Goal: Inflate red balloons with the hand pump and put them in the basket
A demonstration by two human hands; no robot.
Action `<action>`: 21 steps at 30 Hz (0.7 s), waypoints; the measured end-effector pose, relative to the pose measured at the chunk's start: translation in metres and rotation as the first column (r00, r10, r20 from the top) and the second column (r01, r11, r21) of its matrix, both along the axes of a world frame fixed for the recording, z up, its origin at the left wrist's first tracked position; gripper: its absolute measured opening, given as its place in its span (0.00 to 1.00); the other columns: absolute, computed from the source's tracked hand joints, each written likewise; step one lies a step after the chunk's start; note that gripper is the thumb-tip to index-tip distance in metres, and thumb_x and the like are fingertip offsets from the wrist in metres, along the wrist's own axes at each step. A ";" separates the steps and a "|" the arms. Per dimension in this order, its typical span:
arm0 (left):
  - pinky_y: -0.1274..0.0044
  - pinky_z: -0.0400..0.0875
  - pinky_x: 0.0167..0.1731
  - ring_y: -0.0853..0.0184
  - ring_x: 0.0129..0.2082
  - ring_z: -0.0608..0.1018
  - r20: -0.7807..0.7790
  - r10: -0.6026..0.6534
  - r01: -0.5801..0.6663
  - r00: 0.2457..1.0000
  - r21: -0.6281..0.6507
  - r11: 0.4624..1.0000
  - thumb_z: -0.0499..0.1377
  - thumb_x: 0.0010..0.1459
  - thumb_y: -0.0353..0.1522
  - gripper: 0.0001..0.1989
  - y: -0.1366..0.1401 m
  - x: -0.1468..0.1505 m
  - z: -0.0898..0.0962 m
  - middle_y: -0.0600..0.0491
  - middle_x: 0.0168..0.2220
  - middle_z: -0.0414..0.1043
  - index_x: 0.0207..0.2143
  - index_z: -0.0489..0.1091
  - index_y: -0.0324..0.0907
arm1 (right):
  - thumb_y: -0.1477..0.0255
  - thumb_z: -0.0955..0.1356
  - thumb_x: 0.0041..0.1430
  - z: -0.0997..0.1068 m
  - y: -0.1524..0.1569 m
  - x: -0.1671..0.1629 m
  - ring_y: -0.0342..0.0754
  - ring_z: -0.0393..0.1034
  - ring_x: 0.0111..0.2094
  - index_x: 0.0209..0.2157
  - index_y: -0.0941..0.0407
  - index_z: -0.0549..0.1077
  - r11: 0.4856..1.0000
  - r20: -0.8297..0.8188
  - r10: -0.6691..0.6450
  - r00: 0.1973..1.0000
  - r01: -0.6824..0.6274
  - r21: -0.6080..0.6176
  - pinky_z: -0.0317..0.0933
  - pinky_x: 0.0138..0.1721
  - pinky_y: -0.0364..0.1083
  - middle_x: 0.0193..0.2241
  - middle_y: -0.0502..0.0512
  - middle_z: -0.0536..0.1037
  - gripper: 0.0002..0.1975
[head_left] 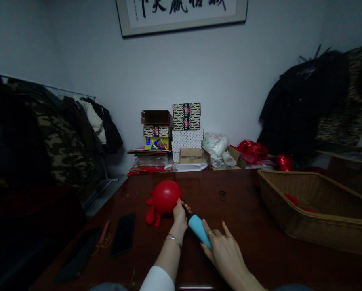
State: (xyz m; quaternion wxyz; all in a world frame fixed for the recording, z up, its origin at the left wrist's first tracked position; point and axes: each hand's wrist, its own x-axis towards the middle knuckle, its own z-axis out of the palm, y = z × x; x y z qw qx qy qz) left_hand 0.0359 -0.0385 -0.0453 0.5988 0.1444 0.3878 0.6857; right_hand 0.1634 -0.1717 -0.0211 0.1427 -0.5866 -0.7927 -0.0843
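A round, inflated red balloon (167, 197), with small red knobs and leg-like parts on its left and underside, rests on the dark table. My left hand (180, 213) has its fingers closed around the balloon's neck, where the black nozzle of a hand balloon pump meets it. The pump's light-blue barrel (199, 230) slants down to the right. Around the rear of that barrel my right hand (222, 244) is closed, some of its fingers stretched out. The exact joint between neck and nozzle is hidden by my left fingers.
On the glossy table (156, 258), a black phone (123, 234) and another dark flat item (78, 252) lie left. Two dark rings (222, 195) sit beyond my hands. A wicker basket (305, 230) with red pieces stands right. Stacked boxes (187, 139) are behind the table.
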 end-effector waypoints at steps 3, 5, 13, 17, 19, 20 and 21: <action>0.83 0.54 0.13 0.76 0.11 0.61 -0.002 0.008 -0.008 1.000 0.004 1.000 0.50 0.60 0.33 0.11 0.002 -0.003 -0.001 0.60 0.14 0.56 0.25 0.56 0.41 | 0.71 0.65 0.55 -0.006 -0.005 0.005 0.46 0.72 0.30 0.59 0.60 0.58 1.000 -0.011 0.017 1.000 -0.017 0.015 0.44 0.59 0.54 0.31 0.54 0.76 0.29; 0.83 0.53 0.13 0.76 0.11 0.60 0.000 0.014 -0.014 1.000 0.012 1.000 0.50 0.60 0.33 0.11 0.005 -0.007 0.000 0.60 0.14 0.56 0.24 0.56 0.41 | 0.72 0.65 0.55 -0.011 -0.010 0.012 0.47 0.72 0.30 0.59 0.60 0.57 0.999 -0.024 0.037 0.999 -0.037 0.025 0.44 0.59 0.54 0.31 0.54 0.76 0.29; 0.84 0.54 0.13 0.76 0.12 0.62 -0.009 0.035 -0.035 0.999 0.036 0.999 0.49 0.61 0.33 0.11 0.020 -0.036 0.010 0.60 0.15 0.57 0.25 0.57 0.41 | 0.71 0.64 0.55 -0.030 -0.036 0.051 0.47 0.73 0.29 0.61 0.57 0.51 0.978 -0.081 0.179 0.980 -0.169 0.120 0.47 0.57 0.57 0.33 0.52 0.76 0.33; 0.84 0.53 0.13 0.76 0.12 0.61 0.016 0.030 -0.030 0.999 0.043 0.999 0.49 0.61 0.33 0.11 0.022 -0.037 0.012 0.60 0.15 0.57 0.24 0.57 0.41 | 0.71 0.64 0.55 -0.029 -0.040 0.057 0.48 0.73 0.29 0.61 0.55 0.53 0.970 -0.099 0.188 0.977 -0.169 0.175 0.49 0.57 0.57 0.33 0.51 0.77 0.32; 0.84 0.53 0.13 0.76 0.11 0.61 0.033 0.029 -0.030 0.999 0.037 0.999 0.49 0.61 0.33 0.11 0.020 -0.034 0.012 0.60 0.14 0.56 0.24 0.57 0.41 | 0.70 0.64 0.54 -0.027 -0.039 0.055 0.48 0.73 0.29 0.60 0.54 0.54 0.973 -0.102 0.170 0.980 -0.151 0.175 0.49 0.57 0.57 0.33 0.51 0.77 0.31; 0.84 0.53 0.13 0.76 0.11 0.61 0.038 0.028 -0.029 0.999 0.038 0.999 0.49 0.61 0.33 0.11 0.018 -0.031 0.012 0.60 0.15 0.56 0.24 0.57 0.41 | 0.71 0.64 0.54 -0.025 -0.038 0.054 0.48 0.73 0.29 0.60 0.55 0.55 0.976 -0.102 0.159 0.982 -0.141 0.164 0.49 0.57 0.57 0.33 0.51 0.77 0.31; 0.84 0.53 0.13 0.76 0.11 0.61 0.041 0.025 -0.027 0.999 0.039 0.999 0.50 0.60 0.33 0.11 0.016 -0.028 0.012 0.60 0.15 0.56 0.24 0.57 0.41 | 0.71 0.64 0.54 -0.024 -0.037 0.052 0.48 0.73 0.30 0.60 0.56 0.55 0.980 -0.103 0.145 0.984 -0.129 0.149 0.48 0.57 0.57 0.33 0.51 0.77 0.31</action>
